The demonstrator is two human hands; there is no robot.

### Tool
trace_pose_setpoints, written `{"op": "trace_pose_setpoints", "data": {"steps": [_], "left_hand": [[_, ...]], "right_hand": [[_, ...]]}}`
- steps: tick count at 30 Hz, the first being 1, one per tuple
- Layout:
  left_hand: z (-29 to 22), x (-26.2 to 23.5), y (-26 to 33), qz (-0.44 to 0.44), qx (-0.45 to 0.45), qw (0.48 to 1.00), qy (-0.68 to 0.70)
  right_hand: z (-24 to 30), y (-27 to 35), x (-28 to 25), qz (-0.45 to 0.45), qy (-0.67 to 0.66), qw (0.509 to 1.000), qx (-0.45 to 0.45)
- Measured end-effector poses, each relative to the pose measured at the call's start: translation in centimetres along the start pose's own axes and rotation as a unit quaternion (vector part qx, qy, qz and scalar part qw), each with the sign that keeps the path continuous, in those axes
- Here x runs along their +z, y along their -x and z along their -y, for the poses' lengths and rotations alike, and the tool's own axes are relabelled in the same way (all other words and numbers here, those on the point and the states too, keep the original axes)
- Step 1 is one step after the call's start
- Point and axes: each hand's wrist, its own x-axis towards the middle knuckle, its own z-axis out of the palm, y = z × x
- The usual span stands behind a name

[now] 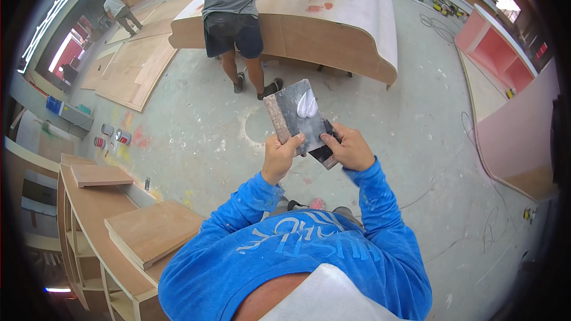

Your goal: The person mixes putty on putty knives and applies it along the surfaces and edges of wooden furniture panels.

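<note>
Dusty concrete workshop floor (380,160), left hand (278,157) and right hand (351,150) gripping grey board (297,116), white putty blob (307,105) on top

Dull grey metal scraper blade (300,116), smeared

Lower end of the dark scraper blade (300,116) behind both hands' fingers (291,142).
</note>
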Motion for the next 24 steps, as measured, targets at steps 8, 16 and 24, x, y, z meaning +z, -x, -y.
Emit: {"op": "trace_pose_setpoints", "data": {"steps": [8, 16, 24], "left_hand": [[0.7, -0.3, 0.2, 0.018, -0.039, 0.995, 0.09], [-0.3, -0.8, -0.3, 0.055, -0.036, 0.998, 0.0], [-0.4, -0.7, 0.2, 0.017, 0.012, 1.0, -0.012]], "right_hand": [[-1.1, 0.2, 1.8, -0.137, -0.216, 0.966, -0.028], [-1.3, 0.2, 2.7, -0.097, -0.219, 0.971, -0.002], [-0.7, 0.7, 1.5, -0.049, -0.05, 0.997, -0.037]]}}
